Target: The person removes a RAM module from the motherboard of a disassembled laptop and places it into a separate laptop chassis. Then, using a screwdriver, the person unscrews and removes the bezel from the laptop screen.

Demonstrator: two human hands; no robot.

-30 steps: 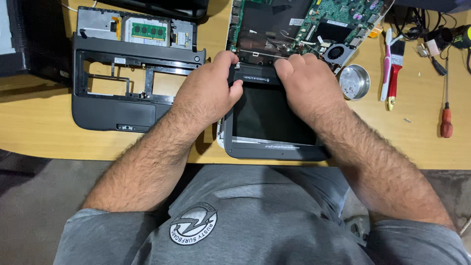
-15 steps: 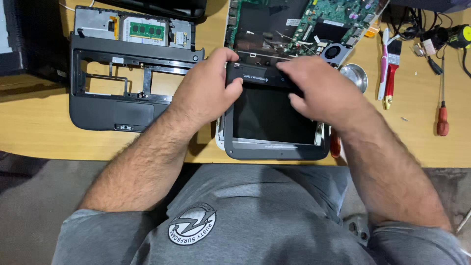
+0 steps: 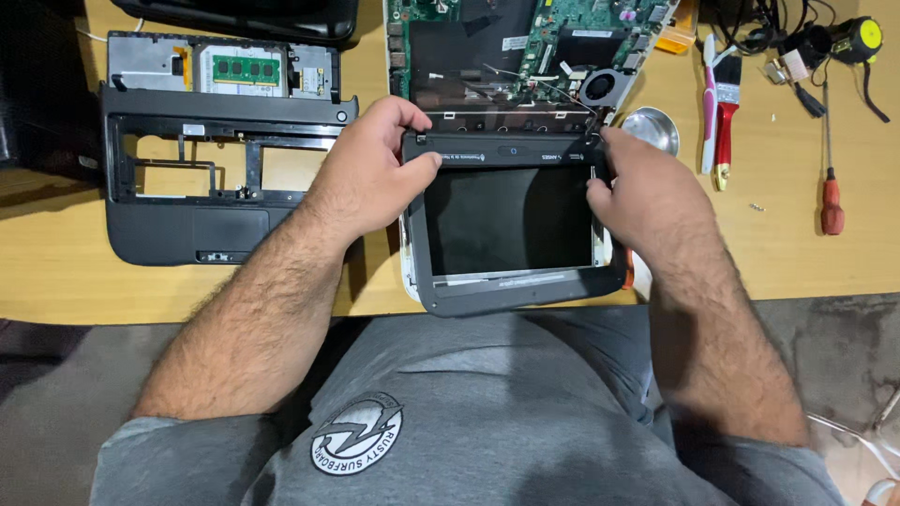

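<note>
My left hand (image 3: 370, 178) covers the top left corner of the dark grey plastic screen bezel (image 3: 516, 281), and my right hand (image 3: 647, 192) hides its right edge — I cannot tell how the fingertips sit there. The green circuit board (image 3: 562, 37) and the glossy black lid (image 3: 253, 17) are cut off by the top edge. The small screw (image 3: 757, 207) on the wooden tabletop (image 3: 797, 262) is too tiny to make out.
</note>
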